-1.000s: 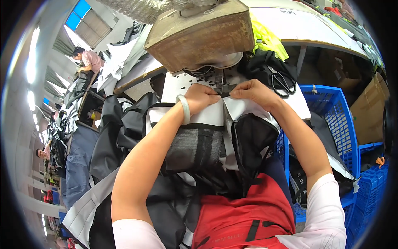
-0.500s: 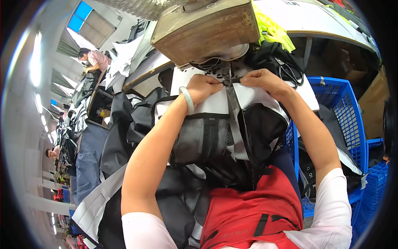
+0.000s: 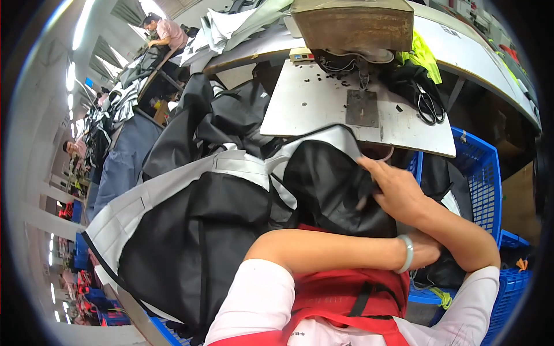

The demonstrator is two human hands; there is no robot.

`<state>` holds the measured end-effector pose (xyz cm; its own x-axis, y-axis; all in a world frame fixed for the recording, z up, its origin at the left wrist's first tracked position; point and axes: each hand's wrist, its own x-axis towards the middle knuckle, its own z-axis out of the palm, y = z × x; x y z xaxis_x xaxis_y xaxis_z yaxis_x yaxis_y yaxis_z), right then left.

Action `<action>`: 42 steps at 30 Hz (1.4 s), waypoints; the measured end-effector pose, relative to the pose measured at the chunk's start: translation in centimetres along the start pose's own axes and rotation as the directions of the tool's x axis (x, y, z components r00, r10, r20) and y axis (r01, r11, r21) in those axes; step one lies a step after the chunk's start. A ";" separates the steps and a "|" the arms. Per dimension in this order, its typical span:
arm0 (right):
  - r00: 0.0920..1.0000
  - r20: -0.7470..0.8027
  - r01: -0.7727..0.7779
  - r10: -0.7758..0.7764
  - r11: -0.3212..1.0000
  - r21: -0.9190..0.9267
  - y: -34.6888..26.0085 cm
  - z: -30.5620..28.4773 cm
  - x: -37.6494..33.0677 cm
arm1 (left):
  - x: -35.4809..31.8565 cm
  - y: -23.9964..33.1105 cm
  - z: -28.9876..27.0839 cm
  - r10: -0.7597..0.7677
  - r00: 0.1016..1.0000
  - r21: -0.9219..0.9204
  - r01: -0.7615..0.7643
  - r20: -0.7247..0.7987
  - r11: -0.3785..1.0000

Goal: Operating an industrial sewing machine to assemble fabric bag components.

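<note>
My right hand [image 3: 399, 189] grips the edge of a black fabric piece with a white border [image 3: 323, 173], just in front of the sewing table; one fingertip is blurred. My left hand [image 3: 426, 250], with a pale bangle at its wrist, reaches across my lap to the right. It passes beneath my right forearm, and its fingers are hidden there. A larger black panel with a white band [image 3: 167, 230] spreads over my lap and off to the left, touching the piece by my right hand.
A brown sewing machine [image 3: 352, 29] stands over a white table [image 3: 311, 104] with black scraps on it. Black-handled scissors [image 3: 430, 106] lie at its right. A blue crate [image 3: 482, 179] stands at right, with dark fabric inside. Another person [image 3: 167, 33] works at far left.
Both hands have left the machine bed. My right hand has come down and nearer; my left hand has swung across to the right. The fabric has been pulled off the table toward my lap.
</note>
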<state>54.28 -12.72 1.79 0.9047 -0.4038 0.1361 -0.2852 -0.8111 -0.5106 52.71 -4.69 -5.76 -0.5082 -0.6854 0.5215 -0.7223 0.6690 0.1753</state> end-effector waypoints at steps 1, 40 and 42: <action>0.997 0.062 -0.055 0.052 0.997 0.048 1.1 -0.5 -1.8 | -0.1 0.3 -0.9 0.171 0.985 -0.093 -0.169 0.004 0.981; 0.842 0.374 0.399 -0.388 0.916 0.050 -3.4 10.7 -3.1 | -16.9 -1.9 -19.8 -0.269 0.612 0.326 0.019 0.744 0.945; 0.866 0.388 0.297 -0.315 0.949 0.107 -4.4 8.4 -4.9 | -16.4 -1.0 -19.7 -0.358 0.402 0.327 0.145 0.843 0.934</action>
<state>53.79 -3.62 -3.71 0.9963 0.0696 -0.0510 0.0316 -0.8444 -0.5348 71.01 11.48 1.96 -0.3410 -0.7571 -0.5573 -0.9017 0.4311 -0.0339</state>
